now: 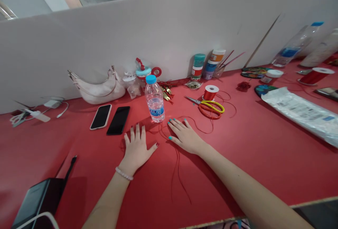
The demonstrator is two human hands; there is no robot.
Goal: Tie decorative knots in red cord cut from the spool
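Note:
My left hand (136, 151) lies flat on the red tabletop with its fingers spread, a beaded bracelet (124, 173) round the wrist. To its right, my right hand (186, 137) also rests flat, fingers stretched out. Thin red cord (177, 162) runs between the hands and trails toward the front edge; part of it passes close to both hands. Just beyond them stands a water bottle (155, 104) with a blue cap. Scissors (208, 107) with yellow and orange handles lie behind my right hand, beside a spool of red cord (209, 93).
Two phones (118, 120) lie left of the bottle, before a pale handbag (102, 90). Stacked paint jars (198, 68) stand against the white partition (169, 32). A plastic mailer (303, 113) is at right. A black power bank (39, 201) sits front left.

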